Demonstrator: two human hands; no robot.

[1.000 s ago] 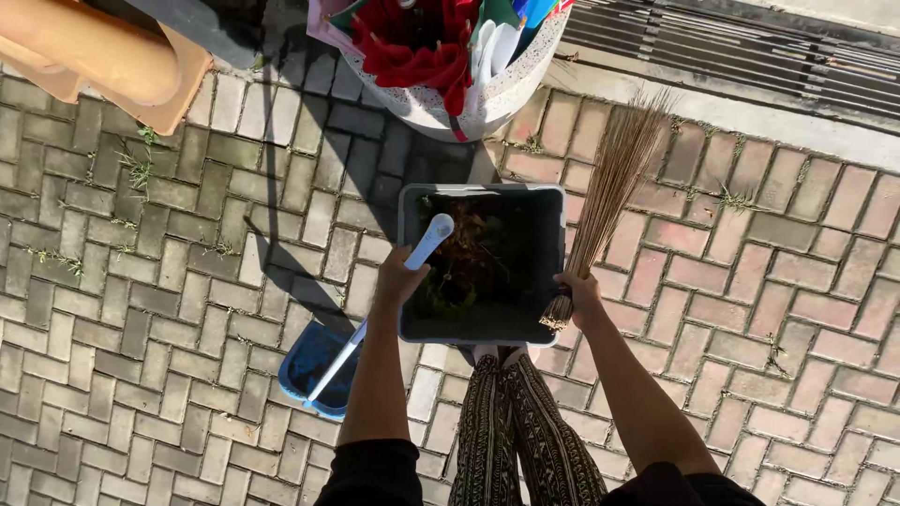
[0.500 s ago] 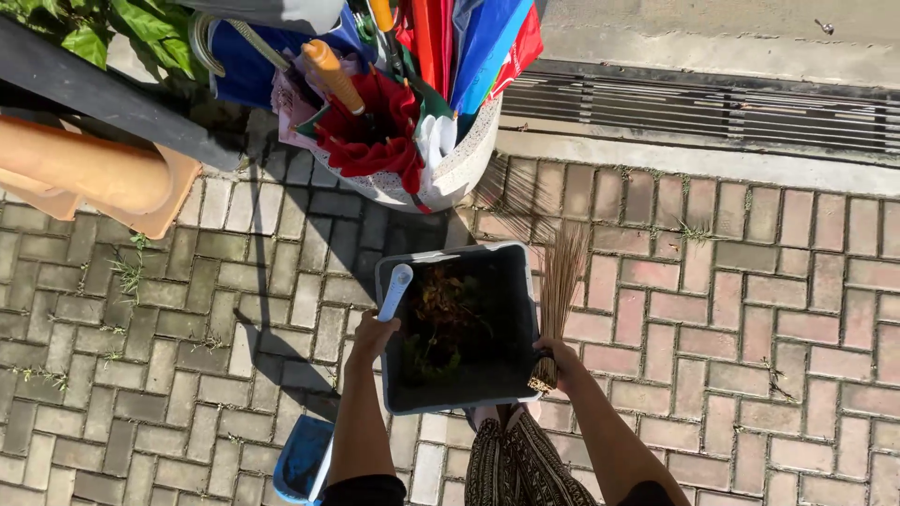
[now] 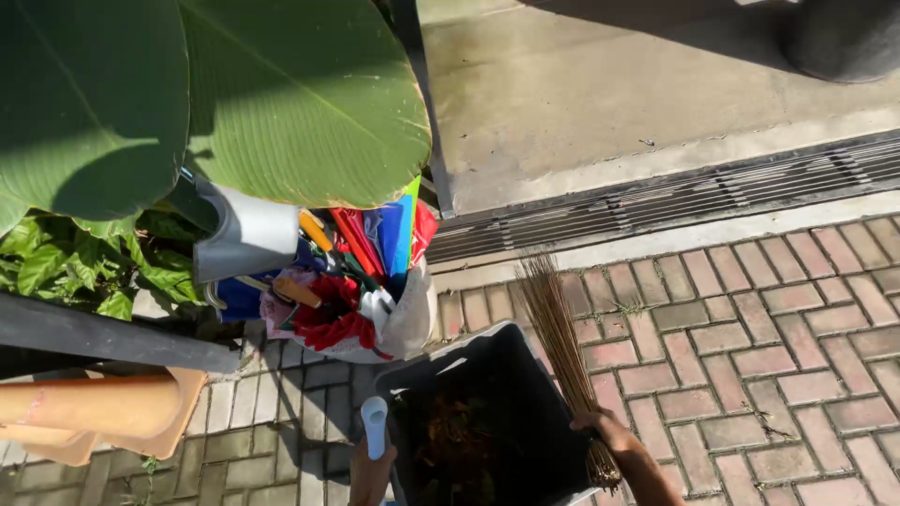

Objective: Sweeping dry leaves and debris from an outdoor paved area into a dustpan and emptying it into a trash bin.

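**Bin carried forward, both hands doubled up on tools**

Since the earlier frames the view has tipped up and ahead: the drain grate (image 3: 675, 192) and the concrete beyond it now fill the top, broad green leaves (image 3: 216, 94) have come in at upper left, and the dark bin (image 3: 525, 375) with both hands has dropped to the bottom edge.

Risk, as I judge it: each hand is gripping two things at once; the right hand (image 3: 609, 436) pins the twig broom (image 3: 561, 337) against the bin's right rim, and if those fingers slacken the bundle could slide or that side of the bin could sag, tipping out the dead leaves (image 3: 455, 436); the left hand (image 3: 372, 473) is mostly cut off by the frame, so how firm its hold is I cannot tell. The pot of umbrellas (image 3: 366, 300) stands just beyond the bin's far corner, close enough to knock.

Relative to the fingers: the right fingers are curled shut over the rim and the broom's bound end, bristles fanning up and away from the knuckles toward the grate; the bin's open mouth lies between the two hands, the debris inward of both; the pale blue-white handle (image 3: 374, 422) rises straight out of the left fist, which looks closed around it, at the bin's left rim; an orange clay pipe (image 3: 94, 408) lies well off to the left.
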